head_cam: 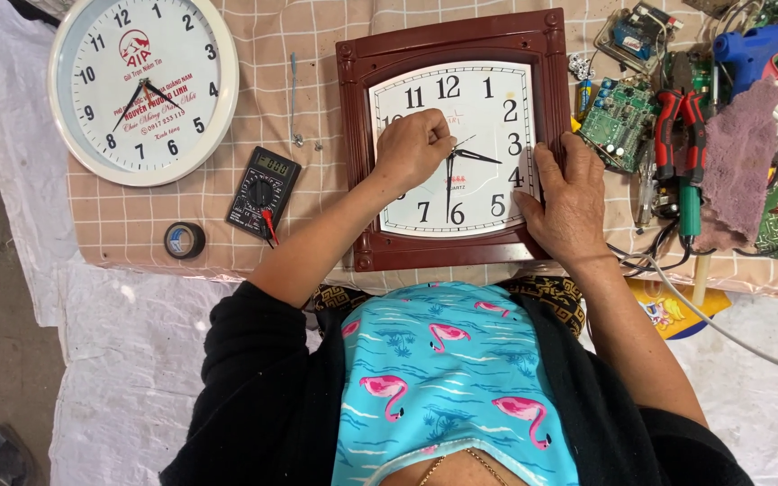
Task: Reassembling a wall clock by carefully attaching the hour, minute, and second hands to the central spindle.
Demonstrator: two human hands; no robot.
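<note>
Numerals on square clock point(461, 135) under left hand point(414, 144) hidden.

1. The surface point(137, 216) wears a beige checked cloth.
2. At 12 o'clock lies a brown square clock point(357, 162).
3. At 10 o'clock, a round white clock point(92, 108); below it, a multimeter point(263, 191) and black tape roll point(185, 240).
4. At 2 o'clock, circuit boards point(619, 121), red-handled pliers point(682, 135), a purple rag point(738, 162).

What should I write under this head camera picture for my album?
Left hand pinches the hands of a square brown clock; right hand steadies its frame.
</note>
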